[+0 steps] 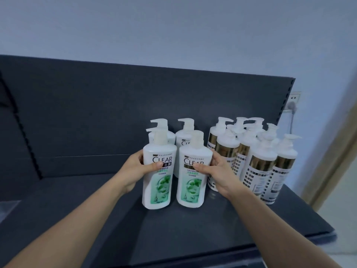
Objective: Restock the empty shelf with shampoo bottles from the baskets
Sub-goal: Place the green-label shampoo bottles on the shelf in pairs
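Two white pump bottles with green CLEAR labels stand upright side by side on the dark shelf point(96, 206). My left hand point(135, 169) grips the left bottle point(157, 182) round its side, thumb across the label. My right hand point(216, 173) grips the right bottle point(191, 182) the same way. Two more CLEAR bottles point(186, 136) stand right behind them. No basket is in view.
Several white bottles with gold bands and black-and-white labels point(258, 161) crowd the shelf's right part, close to my right hand. The dark back panel point(96, 113) rises behind. A wall socket with a plug point(292, 105) sits past the shelf's right end.
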Tool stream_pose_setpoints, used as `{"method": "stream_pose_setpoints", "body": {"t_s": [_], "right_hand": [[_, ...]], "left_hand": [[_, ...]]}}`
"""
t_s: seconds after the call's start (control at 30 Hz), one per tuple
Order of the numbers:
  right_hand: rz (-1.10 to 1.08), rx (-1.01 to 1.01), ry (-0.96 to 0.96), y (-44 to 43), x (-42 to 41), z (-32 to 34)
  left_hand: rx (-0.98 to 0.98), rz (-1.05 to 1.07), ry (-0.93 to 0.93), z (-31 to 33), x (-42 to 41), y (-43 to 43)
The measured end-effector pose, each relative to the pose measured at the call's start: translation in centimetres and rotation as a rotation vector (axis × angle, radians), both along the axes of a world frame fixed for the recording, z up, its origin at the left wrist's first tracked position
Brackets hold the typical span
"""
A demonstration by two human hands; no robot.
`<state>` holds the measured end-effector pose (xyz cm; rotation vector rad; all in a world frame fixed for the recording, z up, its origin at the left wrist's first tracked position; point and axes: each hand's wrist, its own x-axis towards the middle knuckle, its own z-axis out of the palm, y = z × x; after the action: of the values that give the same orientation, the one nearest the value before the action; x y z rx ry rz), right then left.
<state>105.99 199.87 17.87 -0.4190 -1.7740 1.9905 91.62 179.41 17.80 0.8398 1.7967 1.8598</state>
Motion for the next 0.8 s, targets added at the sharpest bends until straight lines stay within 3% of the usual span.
{"method": "stream_pose_setpoints", "body": {"t_s": [0.4,0.63,0.8], "right_hand": [[0.153,0.087,-0.052,2.4,-1.3,-0.9],[-0.065,0.433,-0.207,1.9,-1.4,-3.9],[-0.113,0.453,-0.175,2.3,-1.9,-4.4]], "left_hand": [[0.003,-0.031,-0.040,-1.0,-0.8,0.8],[-0.274,0.154,0.223,-2.3,0.7,0.1],[-0.275,0.300,0.267,-3.1,0.7,1.2]]}}
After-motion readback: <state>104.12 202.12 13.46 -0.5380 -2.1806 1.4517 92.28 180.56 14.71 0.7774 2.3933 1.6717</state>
